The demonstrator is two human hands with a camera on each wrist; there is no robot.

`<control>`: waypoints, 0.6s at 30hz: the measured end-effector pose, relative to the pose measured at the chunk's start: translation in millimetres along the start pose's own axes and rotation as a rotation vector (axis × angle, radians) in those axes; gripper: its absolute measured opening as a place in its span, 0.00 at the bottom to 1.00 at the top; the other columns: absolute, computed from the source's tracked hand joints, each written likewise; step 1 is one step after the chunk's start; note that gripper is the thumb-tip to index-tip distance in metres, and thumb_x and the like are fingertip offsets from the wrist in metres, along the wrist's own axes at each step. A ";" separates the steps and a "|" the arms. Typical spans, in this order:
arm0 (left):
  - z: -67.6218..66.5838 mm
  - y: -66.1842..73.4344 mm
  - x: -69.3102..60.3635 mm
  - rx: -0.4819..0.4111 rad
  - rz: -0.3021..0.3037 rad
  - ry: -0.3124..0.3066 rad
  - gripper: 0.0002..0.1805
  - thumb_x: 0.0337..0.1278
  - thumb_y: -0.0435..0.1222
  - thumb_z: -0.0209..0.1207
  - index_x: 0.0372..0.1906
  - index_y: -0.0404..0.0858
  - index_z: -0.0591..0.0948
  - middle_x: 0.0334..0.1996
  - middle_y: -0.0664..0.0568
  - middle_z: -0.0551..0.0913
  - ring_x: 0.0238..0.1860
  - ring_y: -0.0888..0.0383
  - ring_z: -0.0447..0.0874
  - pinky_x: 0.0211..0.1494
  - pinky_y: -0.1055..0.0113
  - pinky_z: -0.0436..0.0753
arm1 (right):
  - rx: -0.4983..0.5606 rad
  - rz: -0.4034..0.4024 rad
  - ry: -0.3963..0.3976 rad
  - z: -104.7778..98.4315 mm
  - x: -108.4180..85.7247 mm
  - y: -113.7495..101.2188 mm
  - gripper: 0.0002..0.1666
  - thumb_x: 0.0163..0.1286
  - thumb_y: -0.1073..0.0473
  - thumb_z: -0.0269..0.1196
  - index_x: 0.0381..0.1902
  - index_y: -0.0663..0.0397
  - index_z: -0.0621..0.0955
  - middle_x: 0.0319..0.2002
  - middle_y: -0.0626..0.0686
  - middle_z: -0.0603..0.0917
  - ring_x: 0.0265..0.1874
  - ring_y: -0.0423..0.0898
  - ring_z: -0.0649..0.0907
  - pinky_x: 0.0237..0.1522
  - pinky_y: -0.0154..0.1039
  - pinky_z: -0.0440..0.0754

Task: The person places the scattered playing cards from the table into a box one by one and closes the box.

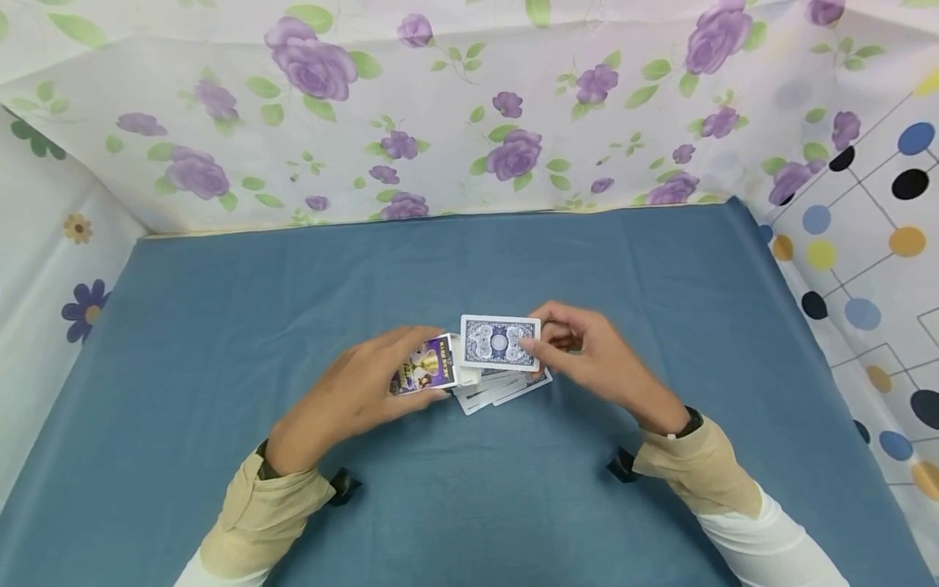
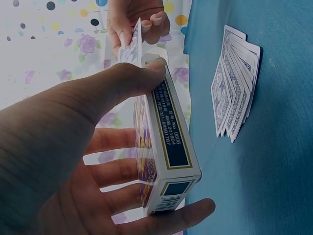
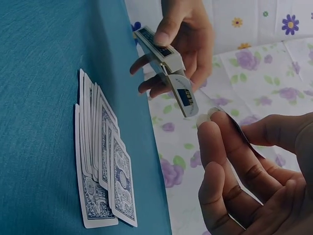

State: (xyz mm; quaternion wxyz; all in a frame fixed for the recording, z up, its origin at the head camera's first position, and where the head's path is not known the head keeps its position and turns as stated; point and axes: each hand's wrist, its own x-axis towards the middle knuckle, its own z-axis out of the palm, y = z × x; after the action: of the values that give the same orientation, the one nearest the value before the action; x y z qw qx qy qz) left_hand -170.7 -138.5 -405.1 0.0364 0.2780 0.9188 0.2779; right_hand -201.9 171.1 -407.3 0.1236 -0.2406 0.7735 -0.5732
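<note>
My left hand (image 1: 359, 390) grips a purple playing card box (image 1: 425, 364) by its sides, thumb on one edge and fingers on the other. The box's end flap (image 3: 185, 97) hangs open toward my right hand. Between the thumb and fingers of my right hand (image 1: 590, 350) is a playing card (image 1: 499, 342), its blue patterned back facing up, held just off the box's open end. In the right wrist view that card shows almost edge-on. A loose, fanned pile of playing cards (image 2: 236, 83) lies face down on the blue cloth below both hands.
A blue cloth (image 1: 469, 505) covers the table. Behind it rises a white sheet with purple flowers (image 1: 513, 155). Dotted fabric (image 1: 861, 314) hangs at the right side, and a flowered white sheet (image 1: 69, 269) at the left.
</note>
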 end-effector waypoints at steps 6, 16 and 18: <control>0.2 -0.1 0.1 0.005 0.000 0.015 0.35 0.60 0.55 0.68 0.69 0.51 0.73 0.60 0.54 0.80 0.39 0.61 0.77 0.37 0.65 0.77 | -0.009 0.023 -0.034 3.2 -0.4 -2.4 0.08 0.72 0.63 0.65 0.48 0.58 0.82 0.25 0.53 0.85 0.23 0.58 0.83 0.23 0.36 0.75; -0.1 1.2 -0.4 0.001 -0.021 0.004 0.34 0.60 0.55 0.67 0.69 0.51 0.73 0.59 0.53 0.79 0.40 0.61 0.77 0.37 0.65 0.78 | 0.033 0.071 -0.082 3.8 -1.6 -2.9 0.15 0.74 0.64 0.63 0.56 0.60 0.79 0.25 0.61 0.84 0.23 0.56 0.85 0.28 0.51 0.84; -0.6 1.6 -0.8 0.001 -0.025 -0.003 0.34 0.60 0.55 0.68 0.70 0.51 0.73 0.60 0.53 0.79 0.40 0.60 0.77 0.37 0.65 0.78 | 0.034 0.078 -0.088 4.0 -2.4 -3.4 0.16 0.74 0.63 0.63 0.58 0.60 0.79 0.25 0.59 0.84 0.23 0.57 0.85 0.28 0.52 0.84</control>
State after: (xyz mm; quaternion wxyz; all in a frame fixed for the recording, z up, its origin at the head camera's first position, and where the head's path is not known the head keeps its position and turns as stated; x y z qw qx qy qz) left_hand -169.4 -138.1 -403.8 0.0412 0.2671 0.9222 0.2767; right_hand -197.2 168.3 -405.5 0.1840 -0.2332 0.7661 -0.5699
